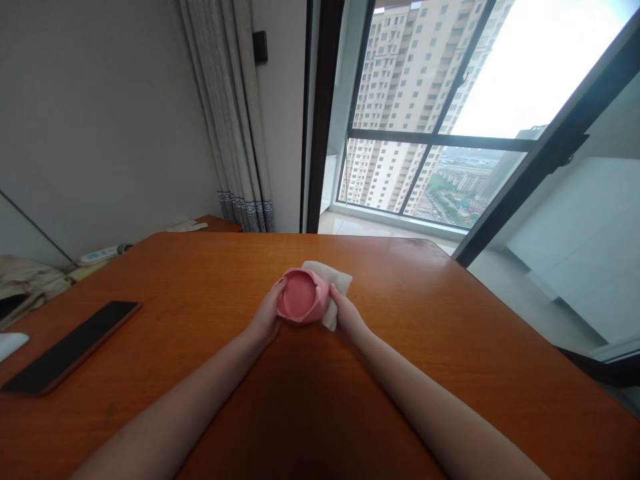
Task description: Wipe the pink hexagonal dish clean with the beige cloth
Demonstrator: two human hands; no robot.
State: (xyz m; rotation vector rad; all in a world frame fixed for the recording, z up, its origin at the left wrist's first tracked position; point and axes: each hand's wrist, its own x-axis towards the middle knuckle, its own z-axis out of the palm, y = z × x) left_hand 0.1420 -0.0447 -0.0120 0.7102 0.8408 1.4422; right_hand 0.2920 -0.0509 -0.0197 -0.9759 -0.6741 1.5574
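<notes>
A pink bowl-shaped object (301, 295) is held tilted above the middle of the orange wooden table (450, 347), its round face turned toward me. My left hand (267, 313) grips its left side. My right hand (345, 312) presses a white cloth or tissue (333, 279) against its right and back side, and the cloth sticks out behind the pink object.
A black phone (70, 347) lies flat at the table's left. A white object (10, 343) shows at the far left edge. A remote-like device (103, 253) and clutter lie at the back left. Curtains (235, 113) and a large window (425, 113) stand behind the table.
</notes>
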